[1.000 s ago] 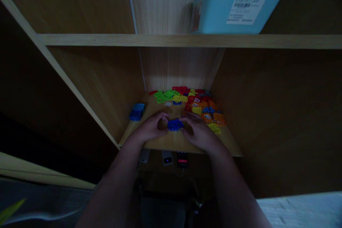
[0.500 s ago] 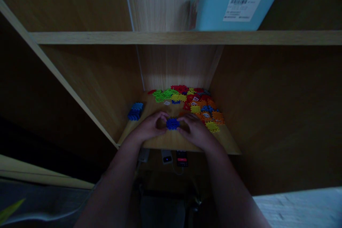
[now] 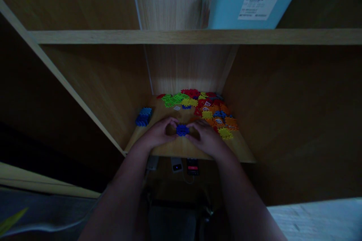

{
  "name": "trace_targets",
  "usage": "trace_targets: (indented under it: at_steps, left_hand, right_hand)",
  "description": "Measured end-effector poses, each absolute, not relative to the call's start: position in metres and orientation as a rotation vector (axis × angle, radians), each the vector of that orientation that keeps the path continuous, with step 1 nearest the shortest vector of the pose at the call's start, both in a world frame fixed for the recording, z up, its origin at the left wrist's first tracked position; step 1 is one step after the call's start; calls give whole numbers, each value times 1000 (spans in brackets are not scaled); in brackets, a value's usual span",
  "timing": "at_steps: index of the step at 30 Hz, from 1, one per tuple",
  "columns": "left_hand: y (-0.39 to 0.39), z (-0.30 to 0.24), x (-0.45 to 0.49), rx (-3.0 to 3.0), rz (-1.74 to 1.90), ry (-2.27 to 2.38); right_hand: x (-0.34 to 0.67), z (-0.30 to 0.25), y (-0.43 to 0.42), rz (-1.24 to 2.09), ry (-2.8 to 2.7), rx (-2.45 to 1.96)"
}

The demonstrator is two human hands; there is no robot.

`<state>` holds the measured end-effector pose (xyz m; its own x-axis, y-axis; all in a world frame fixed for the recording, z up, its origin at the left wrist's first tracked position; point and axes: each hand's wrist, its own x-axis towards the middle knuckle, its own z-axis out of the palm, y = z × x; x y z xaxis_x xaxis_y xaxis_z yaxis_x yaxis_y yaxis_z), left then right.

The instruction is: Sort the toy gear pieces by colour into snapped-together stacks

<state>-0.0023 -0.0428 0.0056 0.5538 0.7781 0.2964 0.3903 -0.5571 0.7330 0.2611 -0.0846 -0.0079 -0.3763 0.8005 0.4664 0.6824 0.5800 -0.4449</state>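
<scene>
Where left hand [image 3: 157, 136] pinches, blue piece [image 3: 182, 130]

On the shelf [image 3: 240, 148], one piece [image 3: 182, 130] sat front-centre, the pile [image 3: 206, 107] behind it, a stack [image 3: 143, 116] left, a bin [image 3: 226, 3] above.

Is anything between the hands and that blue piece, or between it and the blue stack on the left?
Nothing visible. Left hand and right hand both grip the blue piece. Toward the blue stack only the left hand itself lies over the shelf board; the coloured pile sits farther back.
</scene>
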Motion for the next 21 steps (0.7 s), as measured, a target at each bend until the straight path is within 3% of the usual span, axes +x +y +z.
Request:
trace_targets:
  at_steps: [21]
  left_hand:
    - [-43,7,-1,2201,824,920]
  right_hand:
    - [259,-11,-84,227,-2131,-1206]
